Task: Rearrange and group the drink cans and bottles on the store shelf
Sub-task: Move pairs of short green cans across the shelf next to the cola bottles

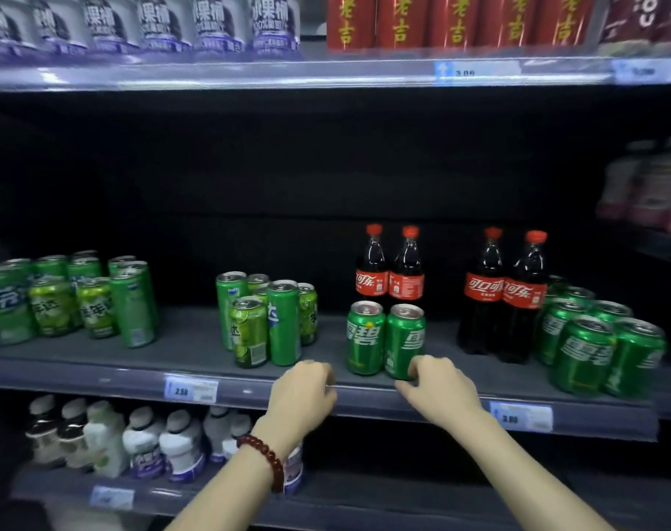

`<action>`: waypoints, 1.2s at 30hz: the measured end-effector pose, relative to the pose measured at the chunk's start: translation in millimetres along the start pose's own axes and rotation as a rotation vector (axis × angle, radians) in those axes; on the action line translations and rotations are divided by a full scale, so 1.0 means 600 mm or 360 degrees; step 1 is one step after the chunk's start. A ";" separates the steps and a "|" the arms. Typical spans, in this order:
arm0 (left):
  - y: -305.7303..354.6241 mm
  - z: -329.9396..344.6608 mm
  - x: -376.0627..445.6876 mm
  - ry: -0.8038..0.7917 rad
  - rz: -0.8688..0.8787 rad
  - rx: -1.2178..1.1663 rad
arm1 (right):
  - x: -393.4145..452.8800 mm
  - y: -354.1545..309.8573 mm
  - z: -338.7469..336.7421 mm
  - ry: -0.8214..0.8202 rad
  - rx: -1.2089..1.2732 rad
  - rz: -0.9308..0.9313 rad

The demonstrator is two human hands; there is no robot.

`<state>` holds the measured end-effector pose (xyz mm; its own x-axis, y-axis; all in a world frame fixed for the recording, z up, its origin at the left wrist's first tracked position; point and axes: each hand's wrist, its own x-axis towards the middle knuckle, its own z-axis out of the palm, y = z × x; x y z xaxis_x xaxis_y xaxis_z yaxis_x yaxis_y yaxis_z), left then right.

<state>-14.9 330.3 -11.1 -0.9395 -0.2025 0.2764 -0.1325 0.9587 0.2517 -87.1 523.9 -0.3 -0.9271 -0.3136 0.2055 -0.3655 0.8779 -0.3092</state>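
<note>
Both bare forearms reach forward and upward from the bottom edge of the view, converging slightly. The left hand [305, 392] is seen from the back, its fingers curled under into a loose fist with nothing visibly held; a bracelet of dark red round beads [263, 459] circles its wrist. The right hand [439, 389] is also back-up, fingers bent downward and thumb spread toward the left.

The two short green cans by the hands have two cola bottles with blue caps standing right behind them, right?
Not quite. In the head view the two dark cola bottles behind the two short green cans have red caps, not blue. The rest holds: they stand right behind the cans, near the right hand and left hand.
</note>
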 end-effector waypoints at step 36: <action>0.082 0.031 0.128 0.0142 -0.0177 -0.1279 | 0.077 0.061 0.016 0.0358 0.1124 0.0110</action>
<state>-99.3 365.5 5.0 -0.9010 -0.3355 0.2750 0.0755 0.5030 0.8610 -144.1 537.9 -11.3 -0.9382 -0.1180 0.3254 -0.3438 0.4276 -0.8361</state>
